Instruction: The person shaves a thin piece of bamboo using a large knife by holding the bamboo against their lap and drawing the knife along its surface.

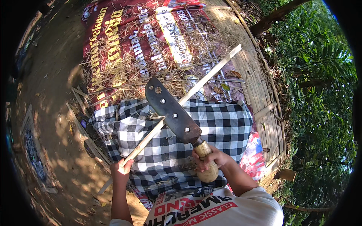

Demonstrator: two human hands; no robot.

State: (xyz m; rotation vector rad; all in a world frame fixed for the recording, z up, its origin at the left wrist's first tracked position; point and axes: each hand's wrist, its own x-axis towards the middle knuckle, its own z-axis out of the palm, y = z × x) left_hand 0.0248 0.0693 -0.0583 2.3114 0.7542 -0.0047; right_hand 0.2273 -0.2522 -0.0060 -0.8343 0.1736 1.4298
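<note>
My right hand (210, 159) is wrapped round the thick wooden handle of a large machete (172, 113). Its broad dark blade has several holes and points up and to the left. A long pale bamboo strip (211, 75) runs diagonally from lower left to upper right, passing behind the blade. The lower end of that strip is gripped in my left hand (121, 168). Along the strip, just left of the blade, a thin shaving (157, 117) sticks out. A black-and-white checked cloth (222, 116) covers my lap beneath both hands.
Curled shavings (124, 64) litter a dark red printed banner (88, 37) spread over a bamboo platform (260, 83). Bamboo pieces (88, 137) lie along the platform's left side. Dirt ground (52, 86) extends to the left; green bushes (320, 94) grow close on the right.
</note>
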